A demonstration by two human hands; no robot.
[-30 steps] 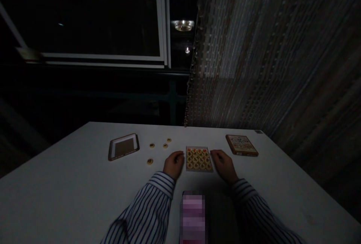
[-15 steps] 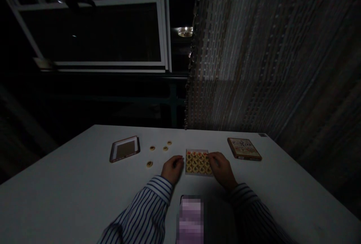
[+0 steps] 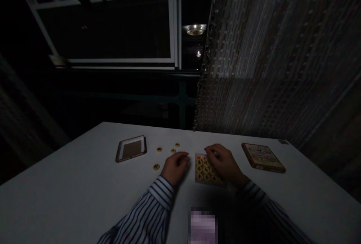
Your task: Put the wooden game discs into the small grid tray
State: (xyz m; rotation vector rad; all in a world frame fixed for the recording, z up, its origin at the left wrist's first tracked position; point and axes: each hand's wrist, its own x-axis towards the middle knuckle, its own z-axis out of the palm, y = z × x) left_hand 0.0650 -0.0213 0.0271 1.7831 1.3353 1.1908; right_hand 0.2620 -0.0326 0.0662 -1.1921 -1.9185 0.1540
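A shallow white tray (image 3: 197, 176) holds rows of round xiangqi pieces (image 3: 207, 170), red-marked at the far row and dark-marked nearer me. My right hand (image 3: 224, 161) lies over the tray's far right part, fingers curled down, covering several pieces; whatever is under its fingertips is hidden. Just left of the tray, apart from it, my left hand (image 3: 175, 168) hovers with fingers curled and thumb tucked in; I cannot see what they hold, if anything. Loose xiangqi pieces lie further left: one near piece (image 3: 156, 167), and others such as the far piece (image 3: 177, 144).
A rimmed box lid or tray (image 3: 131, 149) lies at the left of the white table (image 3: 84, 184). To the right rests a flat printed box (image 3: 263, 156). A blurred-out phone-like object (image 3: 203, 227) is close to me. Beyond the table hang a bead curtain (image 3: 239, 48) and a window.
My right hand has moved inward and further over the tray, hiding more pieces. My left hand is slightly farther from the tray's edge. The whole view has shifted a little.
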